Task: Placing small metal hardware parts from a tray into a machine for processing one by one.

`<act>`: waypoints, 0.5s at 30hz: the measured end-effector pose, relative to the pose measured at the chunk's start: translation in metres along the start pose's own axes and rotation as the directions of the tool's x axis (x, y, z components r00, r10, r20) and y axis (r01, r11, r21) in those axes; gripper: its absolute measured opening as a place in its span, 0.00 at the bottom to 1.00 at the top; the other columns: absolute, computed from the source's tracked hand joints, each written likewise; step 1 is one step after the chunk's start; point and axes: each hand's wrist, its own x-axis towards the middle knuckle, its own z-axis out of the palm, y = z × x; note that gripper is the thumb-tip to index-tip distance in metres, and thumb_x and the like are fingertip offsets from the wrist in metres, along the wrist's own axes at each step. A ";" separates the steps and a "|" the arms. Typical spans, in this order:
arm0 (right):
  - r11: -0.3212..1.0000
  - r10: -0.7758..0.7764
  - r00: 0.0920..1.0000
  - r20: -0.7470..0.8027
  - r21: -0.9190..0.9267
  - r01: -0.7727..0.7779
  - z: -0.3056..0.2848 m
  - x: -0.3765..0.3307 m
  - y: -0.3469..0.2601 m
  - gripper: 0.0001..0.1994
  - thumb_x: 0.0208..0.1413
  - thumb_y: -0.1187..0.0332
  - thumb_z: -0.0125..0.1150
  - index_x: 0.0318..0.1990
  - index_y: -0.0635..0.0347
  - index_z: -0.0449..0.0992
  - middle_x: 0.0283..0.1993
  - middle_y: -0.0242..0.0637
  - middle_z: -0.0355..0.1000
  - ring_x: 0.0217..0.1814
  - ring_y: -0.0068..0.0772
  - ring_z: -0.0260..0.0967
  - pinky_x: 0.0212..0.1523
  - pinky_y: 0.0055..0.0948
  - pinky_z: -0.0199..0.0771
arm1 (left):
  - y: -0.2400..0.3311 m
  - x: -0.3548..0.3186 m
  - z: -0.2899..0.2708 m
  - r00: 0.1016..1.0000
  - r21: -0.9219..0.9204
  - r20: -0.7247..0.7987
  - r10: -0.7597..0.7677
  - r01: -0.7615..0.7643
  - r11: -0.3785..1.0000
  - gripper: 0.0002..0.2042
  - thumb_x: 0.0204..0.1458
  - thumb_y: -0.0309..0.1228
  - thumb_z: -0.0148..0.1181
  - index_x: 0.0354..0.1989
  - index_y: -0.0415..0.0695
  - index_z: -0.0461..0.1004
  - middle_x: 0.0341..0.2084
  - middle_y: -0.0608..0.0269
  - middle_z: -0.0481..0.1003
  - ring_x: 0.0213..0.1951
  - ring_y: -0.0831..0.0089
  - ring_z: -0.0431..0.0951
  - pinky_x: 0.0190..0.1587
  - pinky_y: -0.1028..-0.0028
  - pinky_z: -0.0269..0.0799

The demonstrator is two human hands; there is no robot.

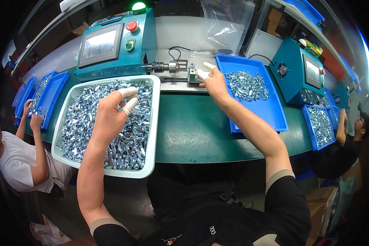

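Over the tub point(154, 123) of metal pieces point(125, 151): left hand point(110, 112), fingers curled toward one another, grip on any piece not discernible. Directly beneath: pieces with long axes pointing every way. Forward and right: chuck point(162, 67), axis running left to right toward the block point(192, 73); nearer to block: right hand point(215, 84), grip not discernible.

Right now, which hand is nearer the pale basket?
Left. Your left hand is over the pale basket; your right hand is off to its right, by the metal fixture.
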 end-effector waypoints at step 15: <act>0.981 -0.164 0.969 0.187 0.136 0.140 0.017 -0.004 0.000 0.32 0.65 0.66 0.65 0.73 0.65 0.63 0.51 0.46 0.81 0.50 0.25 0.75 0.54 0.28 0.77 | 0.008 0.001 0.006 0.995 -0.037 0.064 0.076 -0.074 0.997 0.12 0.58 0.21 0.66 0.51 0.37 0.82 0.39 0.57 0.85 0.39 0.70 0.83 0.42 0.73 0.76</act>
